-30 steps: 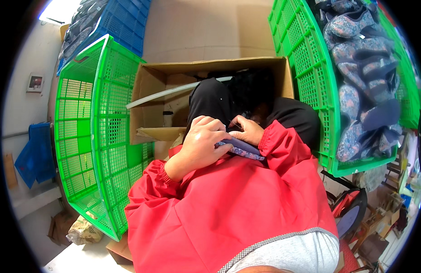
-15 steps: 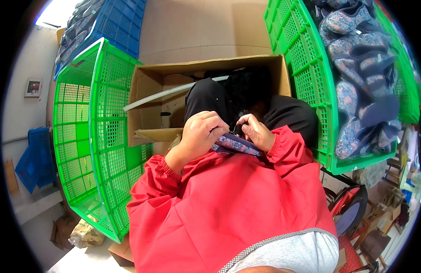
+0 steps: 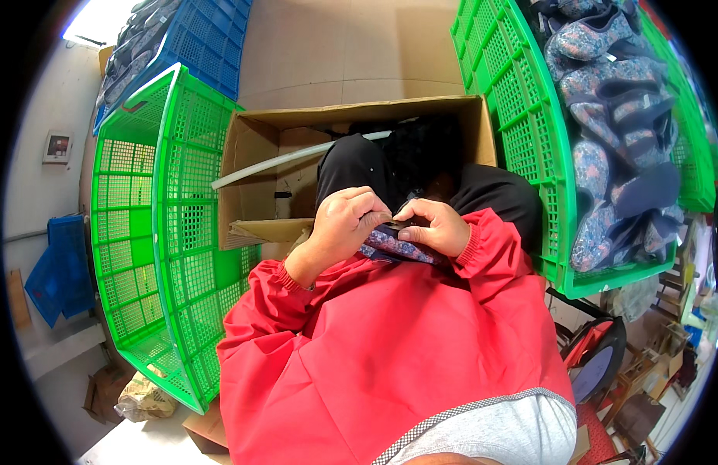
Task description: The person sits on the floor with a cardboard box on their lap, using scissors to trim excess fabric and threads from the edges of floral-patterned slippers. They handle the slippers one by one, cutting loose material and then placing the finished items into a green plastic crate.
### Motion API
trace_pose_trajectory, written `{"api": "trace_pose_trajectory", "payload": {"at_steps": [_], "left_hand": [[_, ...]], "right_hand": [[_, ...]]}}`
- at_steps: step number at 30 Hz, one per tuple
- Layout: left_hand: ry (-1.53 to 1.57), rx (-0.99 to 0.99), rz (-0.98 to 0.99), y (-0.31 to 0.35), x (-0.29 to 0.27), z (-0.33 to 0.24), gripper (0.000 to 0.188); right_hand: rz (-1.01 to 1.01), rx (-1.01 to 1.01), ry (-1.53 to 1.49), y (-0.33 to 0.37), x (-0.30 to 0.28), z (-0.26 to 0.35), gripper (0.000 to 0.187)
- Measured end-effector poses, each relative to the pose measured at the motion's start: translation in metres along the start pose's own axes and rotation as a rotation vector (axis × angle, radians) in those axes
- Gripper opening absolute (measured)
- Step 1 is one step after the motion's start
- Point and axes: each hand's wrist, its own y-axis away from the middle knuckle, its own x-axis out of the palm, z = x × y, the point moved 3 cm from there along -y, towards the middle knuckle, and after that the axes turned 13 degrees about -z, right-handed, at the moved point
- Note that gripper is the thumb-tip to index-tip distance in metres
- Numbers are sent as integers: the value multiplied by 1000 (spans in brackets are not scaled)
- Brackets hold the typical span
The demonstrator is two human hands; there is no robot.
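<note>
A dark blue floral fabric shoe (image 3: pixel 405 246), only partly visible, lies across my lap against the red apron (image 3: pixel 390 333). My left hand (image 3: pixel 343 229) has its fingers closed on the shoe's upper edge. From the other side, my right hand (image 3: pixel 436 226) pinches the same edge, thumb and forefinger almost meeting the left fingertips. Whatever small part sits between the fingertips is hidden.
Beyond my knees stands an open cardboard box (image 3: pixel 250 136) with a pale tube (image 3: pixel 281 160) inside. To my left is a green crate (image 3: pixel 190 302). Another green crate (image 3: pixel 522 132) at right holds several floral shoes (image 3: pixel 603 101). A blue crate (image 3: pixel 208 50) stands far left.
My right hand has shifted left and turned over the shoe's edge, bringing its fingertips against my left ones. The left hand has barely moved.
</note>
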Motion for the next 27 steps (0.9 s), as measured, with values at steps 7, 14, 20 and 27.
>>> {"api": "trace_pose_trajectory", "payload": {"at_steps": [7,14,20,27], "left_hand": [[-4,-17,-4,-1,1,-1,5],[-6,-66,-13,-3,1,-2,4],[-131,-46,-359,-15,0,0,19],[-410,219,381,-13,22,-41,39]], "right_hand": [[-7,-34,-19,-3,2,-3,23],[-53,14,-148,-1,4,-5,17],[-157,59,-244,4,-7,-15,25],[-381,163,-382,10,-27,-43,24]]}}
